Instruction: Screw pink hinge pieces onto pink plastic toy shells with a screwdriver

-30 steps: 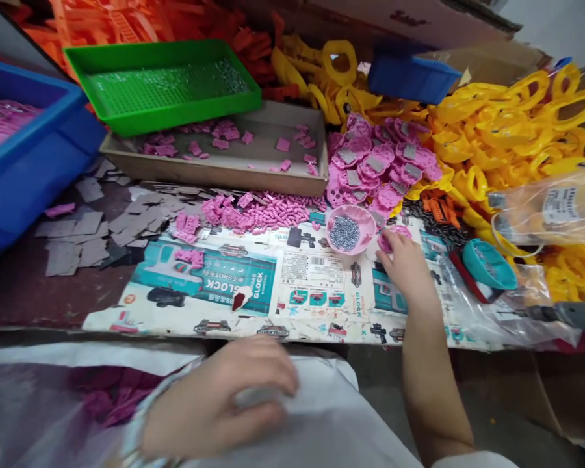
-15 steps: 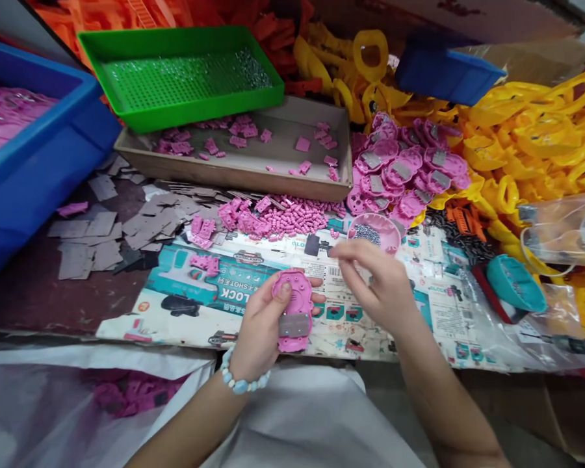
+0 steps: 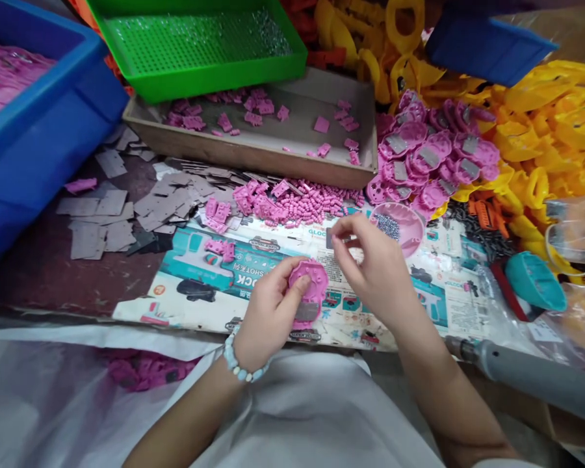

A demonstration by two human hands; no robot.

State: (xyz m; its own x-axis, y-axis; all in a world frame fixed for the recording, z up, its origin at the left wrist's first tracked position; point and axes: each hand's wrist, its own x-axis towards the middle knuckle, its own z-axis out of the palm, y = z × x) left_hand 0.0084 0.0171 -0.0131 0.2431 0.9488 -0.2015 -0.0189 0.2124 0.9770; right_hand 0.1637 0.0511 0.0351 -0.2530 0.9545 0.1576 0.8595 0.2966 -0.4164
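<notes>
My left hand (image 3: 268, 305) is closed around a pink plastic shell (image 3: 318, 278), thumb pressed on its inner face. A grey plate (image 3: 308, 313) lies in the shell's lower half. To the right and a little higher is my right hand (image 3: 373, 270), thumb and forefinger pinched together; whatever may be between the fingertips is too small to make out. Just behind that hand sits a pink bowl (image 3: 412, 229) with small metal screws (image 3: 387, 225) in it. Under both hands lies a printed cardboard sheet (image 3: 283, 244).
Pink pegs (image 3: 312, 207) and grey plates (image 3: 163, 205) lie behind and left. A cardboard tray (image 3: 253, 146), green tray (image 3: 214, 78) and blue bin (image 3: 43, 136) stand around. Pink shells (image 3: 431, 156) and yellow parts (image 3: 556, 143) pile right. A power screwdriver (image 3: 531, 370) juts in at right.
The view has shifted, so the bench contents sit further right. The screwdriver at the right reaches further into view. My left hand still holds the shell; my right hand stays pinched.
</notes>
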